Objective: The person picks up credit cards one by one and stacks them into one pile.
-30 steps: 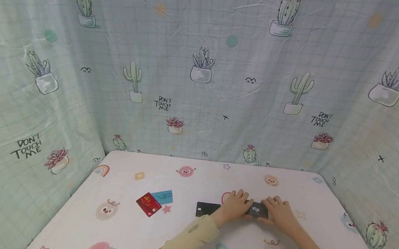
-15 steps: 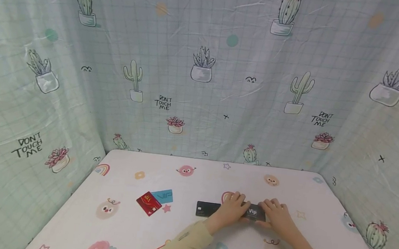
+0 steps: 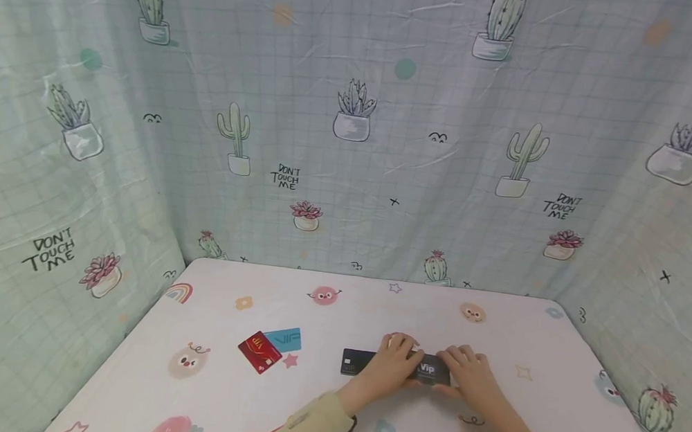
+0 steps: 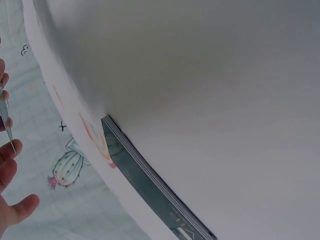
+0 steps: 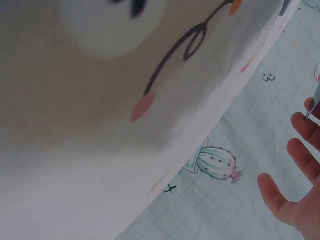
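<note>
A black Vip card (image 3: 435, 370) is held between both hands above the table. My left hand (image 3: 390, 370) pinches its left end, and my right hand (image 3: 472, 381) grips the right end. In both wrist views the fingers show at the frame's edge, with the thin card edge (image 4: 7, 122) between them. Lying to the left is a stack of dark cards (image 3: 357, 362), partly covered by the left hand; several layers of the stack (image 4: 150, 175) show in the left wrist view.
A red VIP card (image 3: 260, 352) overlaps a light blue VIP card (image 3: 286, 339) farther left. The white table (image 3: 337, 312) bears printed cartoons. Around it hangs a cactus-patterned curtain (image 3: 307, 101).
Both hands have shifted left together, carrying the black Vip card nearer to the dark stack. The red and blue cards stay where they were.
</note>
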Demonstrator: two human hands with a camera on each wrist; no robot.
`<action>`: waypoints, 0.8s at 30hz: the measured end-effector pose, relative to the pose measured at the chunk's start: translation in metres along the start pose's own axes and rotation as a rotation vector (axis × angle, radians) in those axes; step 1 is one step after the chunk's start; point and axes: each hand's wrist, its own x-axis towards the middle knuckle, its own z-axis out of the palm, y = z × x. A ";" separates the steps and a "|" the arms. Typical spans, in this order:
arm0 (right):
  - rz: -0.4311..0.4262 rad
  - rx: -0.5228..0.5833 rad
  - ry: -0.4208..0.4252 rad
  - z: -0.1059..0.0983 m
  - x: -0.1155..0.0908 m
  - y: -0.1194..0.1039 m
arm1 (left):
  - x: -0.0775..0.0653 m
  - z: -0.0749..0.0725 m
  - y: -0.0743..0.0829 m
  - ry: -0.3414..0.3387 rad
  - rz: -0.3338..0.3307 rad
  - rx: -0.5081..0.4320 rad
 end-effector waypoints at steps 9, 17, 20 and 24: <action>-0.027 0.016 0.010 0.000 0.008 -0.012 | -0.013 -0.003 -0.006 0.003 -0.026 0.029; -0.054 0.025 0.015 0.006 0.013 -0.018 | -0.022 -0.003 -0.010 -0.033 -0.060 -0.002; -0.057 0.029 0.012 0.010 0.015 -0.020 | -0.026 -0.004 -0.011 -0.040 -0.075 -0.001; -0.060 0.031 0.014 0.012 0.017 -0.025 | -0.032 -0.003 -0.013 -0.037 -0.092 -0.002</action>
